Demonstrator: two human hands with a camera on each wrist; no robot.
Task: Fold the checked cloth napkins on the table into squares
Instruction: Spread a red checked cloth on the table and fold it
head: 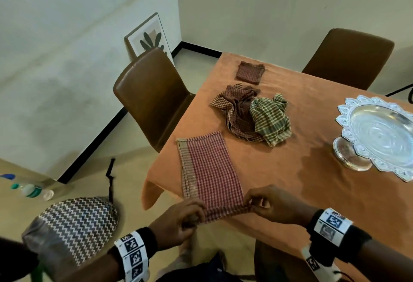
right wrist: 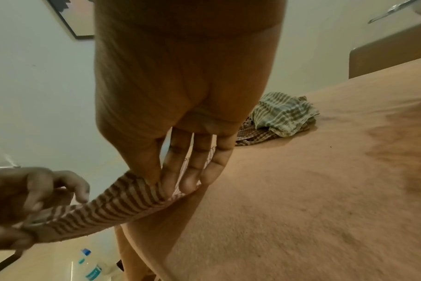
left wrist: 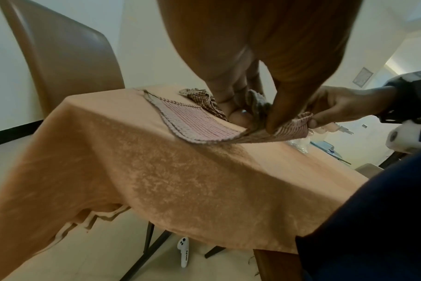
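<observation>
Two hands work at the near edge of the table (head: pixel 290 152), which is covered by an orange cloth. The left hand (head: pixel 178 221) pinches the near left corner of a red checked napkin (head: pixel 212 170) between thumb and curled fingers, and the right hand (head: pixel 274 205) pinches the near right corner in the same way. That near edge is lifted off the table and bunched between the two hands, while the rest of the napkin lies flat, stretching away towards the table's left side, folded into a long strip.

Four napkins are visible in all. Beyond the red one, two lie crumpled and touching: a brown checked napkin (head: pixel 237 111) and, partly over its right side, a green checked napkin (head: pixel 270 120). Farther off, near the far corner, one folded brown napkin (head: pixel 250 73) lies as a small square, apart from the heap.

One silver footed dish (head: pixel 377 134) stands at the right. Two brown chairs are at the table, one on the left (head: pixel 152 96) and one at the far side (head: pixel 348 58)
</observation>
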